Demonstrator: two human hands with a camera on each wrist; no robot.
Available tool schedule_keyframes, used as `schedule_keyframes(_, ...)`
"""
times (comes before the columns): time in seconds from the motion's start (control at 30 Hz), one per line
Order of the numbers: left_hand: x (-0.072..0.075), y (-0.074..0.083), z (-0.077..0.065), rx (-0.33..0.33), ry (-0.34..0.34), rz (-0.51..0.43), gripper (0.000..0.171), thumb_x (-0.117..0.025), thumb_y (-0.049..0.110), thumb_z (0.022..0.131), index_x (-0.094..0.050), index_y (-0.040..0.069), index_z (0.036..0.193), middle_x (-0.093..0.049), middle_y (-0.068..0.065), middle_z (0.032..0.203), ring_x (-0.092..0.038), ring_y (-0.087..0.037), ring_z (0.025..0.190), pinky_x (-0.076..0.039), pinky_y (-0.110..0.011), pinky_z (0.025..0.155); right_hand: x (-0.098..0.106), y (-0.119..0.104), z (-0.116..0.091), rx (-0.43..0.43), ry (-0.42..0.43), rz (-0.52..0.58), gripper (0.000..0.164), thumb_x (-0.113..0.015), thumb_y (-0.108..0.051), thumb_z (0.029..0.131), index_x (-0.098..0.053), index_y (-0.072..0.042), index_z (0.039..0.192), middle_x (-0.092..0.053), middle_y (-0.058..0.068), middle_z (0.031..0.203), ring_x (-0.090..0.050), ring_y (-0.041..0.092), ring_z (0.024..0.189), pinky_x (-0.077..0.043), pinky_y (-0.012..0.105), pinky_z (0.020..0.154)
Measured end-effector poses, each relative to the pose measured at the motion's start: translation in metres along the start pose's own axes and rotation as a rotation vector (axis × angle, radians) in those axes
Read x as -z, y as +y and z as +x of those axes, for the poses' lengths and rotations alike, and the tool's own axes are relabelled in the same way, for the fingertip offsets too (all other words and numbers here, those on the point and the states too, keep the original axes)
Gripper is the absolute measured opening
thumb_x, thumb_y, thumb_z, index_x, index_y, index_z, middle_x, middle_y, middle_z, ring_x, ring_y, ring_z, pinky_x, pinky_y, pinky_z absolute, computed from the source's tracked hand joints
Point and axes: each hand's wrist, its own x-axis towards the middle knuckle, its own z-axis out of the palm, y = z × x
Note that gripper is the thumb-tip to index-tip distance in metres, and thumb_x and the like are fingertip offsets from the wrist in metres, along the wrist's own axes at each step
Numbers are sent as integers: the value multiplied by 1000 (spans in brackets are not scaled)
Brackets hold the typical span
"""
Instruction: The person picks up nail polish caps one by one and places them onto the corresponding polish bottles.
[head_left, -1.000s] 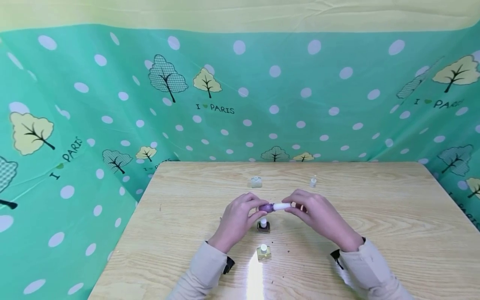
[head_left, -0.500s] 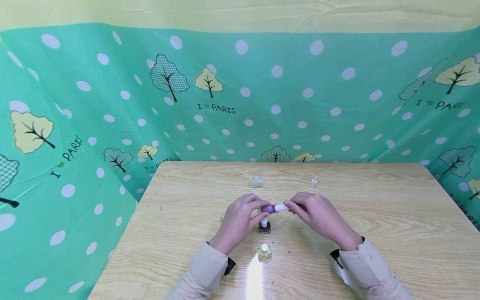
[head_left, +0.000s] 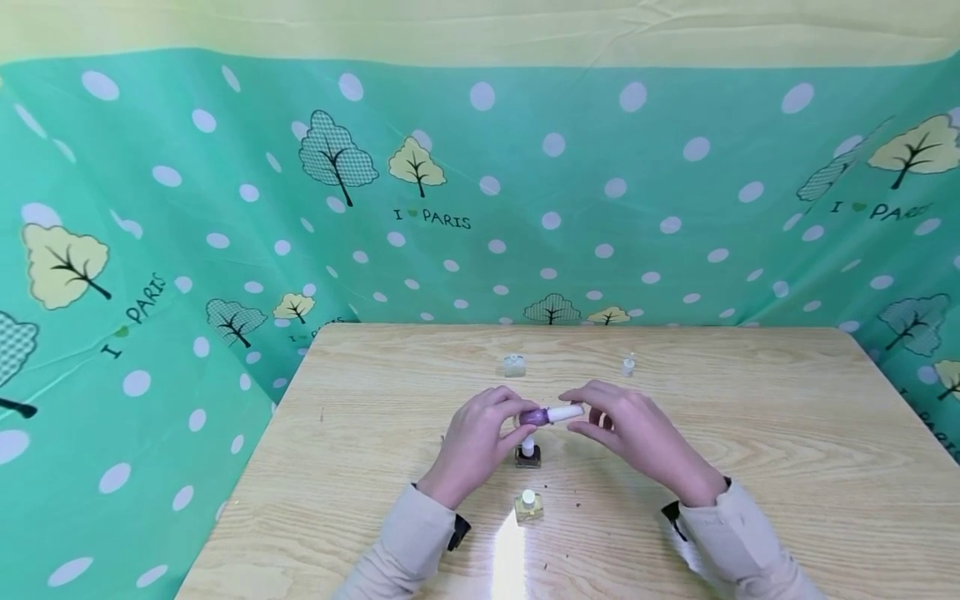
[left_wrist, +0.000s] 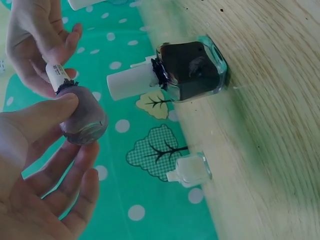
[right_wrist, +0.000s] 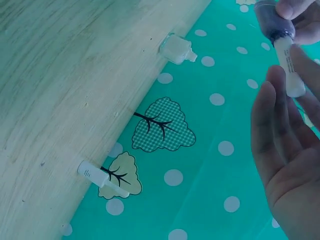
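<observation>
My left hand (head_left: 480,437) pinches a small purple nail polish bottle (head_left: 534,417) between thumb and fingers, tilted on its side above the table. Its long white cap (head_left: 565,412) points right and is on the bottle. Around the cap's end my right hand (head_left: 637,429) has its fingers spread, with a gap to the cap in the head view. The right wrist view shows the cap (right_wrist: 286,62) beside the right hand's fingers. Just below stands a dark nail polish bottle (head_left: 527,456) with a white cap. Nearer is a yellowish nail polish bottle (head_left: 528,507), also capped.
Toward the far edge of the wooden table (head_left: 750,500) stands an uncapped clear bottle (head_left: 514,367). To its right a white brush cap (head_left: 628,364) stands with its brush upward. A green dotted curtain (head_left: 450,267) hangs behind the table. Small dark specks dot the tabletop.
My right hand pinched the white cap half a second ago; now its fingers have spread away from it. The left hand keeps holding the purple bottle in nearly the same place.
</observation>
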Motion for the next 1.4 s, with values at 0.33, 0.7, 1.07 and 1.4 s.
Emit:
schedule_keyframes(0.33,2,2,0,-31,1,44,23,-74,25,89,-75,15,109,-69,5,101,-62,-12,86,-53,-21,72,-1,-3,2,13,20,-42,6,-70,-24,93,-74,-20,94,-60,-16,75,-41,-5,58,-40,17,50)
schedule_keyframes(0.7,1,2,0,-66,38,56,22,-74,26,89,-75,17,109,-69,6,103,-61,-8,87,-54,-21,72,-4,-4,3,-83,0,-38,31,-57,-31,102,-61,-27,72,-44,-18,60,-35,-2,51,-36,19,49)
schedule_keyframes(1.07,0,-2,-1,-57,32,57,23,-73,27,89,-75,17,110,-68,6,103,-61,-9,88,-54,-23,74,-6,-7,1,0,43,10,30,-77,-23,87,-69,-14,114,-66,-10,87,-53,-5,65,-49,16,55)
schedule_keyframes(1.4,-1,-2,-1,-75,46,45,21,-72,27,89,-75,18,109,-68,8,102,-60,-7,87,-53,-21,71,-9,-8,0,78,92,-17,20,-78,-12,85,-71,-20,103,-69,-12,94,-55,-3,68,-50,18,57)
